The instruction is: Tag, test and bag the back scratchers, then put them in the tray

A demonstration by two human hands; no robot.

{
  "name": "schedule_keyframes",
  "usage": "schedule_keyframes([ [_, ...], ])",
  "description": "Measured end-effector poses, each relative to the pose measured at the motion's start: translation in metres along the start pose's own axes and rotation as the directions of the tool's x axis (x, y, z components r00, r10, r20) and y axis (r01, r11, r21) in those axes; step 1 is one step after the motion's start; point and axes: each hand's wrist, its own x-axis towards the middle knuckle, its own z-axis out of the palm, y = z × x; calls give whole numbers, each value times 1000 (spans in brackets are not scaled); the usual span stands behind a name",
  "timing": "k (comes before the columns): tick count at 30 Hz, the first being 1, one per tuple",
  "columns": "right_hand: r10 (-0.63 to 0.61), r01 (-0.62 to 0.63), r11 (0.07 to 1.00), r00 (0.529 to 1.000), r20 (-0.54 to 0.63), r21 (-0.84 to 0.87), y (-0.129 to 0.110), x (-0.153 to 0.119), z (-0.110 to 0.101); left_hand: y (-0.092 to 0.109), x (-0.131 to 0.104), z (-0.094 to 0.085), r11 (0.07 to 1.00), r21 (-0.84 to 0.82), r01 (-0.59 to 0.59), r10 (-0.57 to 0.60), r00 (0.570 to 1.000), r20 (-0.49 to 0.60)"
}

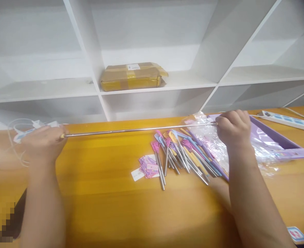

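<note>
A long, thin metal rod, a telescopic back scratcher (131,130) drawn out to length, stretches level above the table between my fists. My left hand (45,139) is closed around its left end, where a bit of yellow shows. Around the right end my right hand (233,127) is wrapped, hiding that tip. Below the rod and to the right lies a pile of back scratchers (167,151) with pink, blue and yellow hand-shaped heads and short metal shafts. Small pink and white cards (148,167) lie at the pile's left side.
Clear plastic wrapping (208,137) and a purple box (286,144) lie at the right. A power strip (288,120) sits behind; chargers with white cables (20,132) are at the left. A taped cardboard parcel (133,77) rests on the white shelf (193,80).
</note>
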Motion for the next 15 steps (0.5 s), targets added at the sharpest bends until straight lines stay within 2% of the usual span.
schedule_keyframes([
  [2,61,-60,998,998,32,-12,12,-8,-1,-5,3,1,992,117,-55,53,998,22],
  [4,135,-137,991,987,85,14,15,-11,-2,-3,6,3,985,146,-93,91,996,19],
  [9,306,-320,946,934,184,52,3,-3,-7,5,10,1,979,195,-55,71,994,-77],
  [12,365,-394,904,914,178,167,0,8,-17,5,9,-2,983,171,-69,88,990,-106],
  [15,413,-464,838,884,221,287,2,17,-29,5,7,-5,993,81,-82,87,994,-69],
])
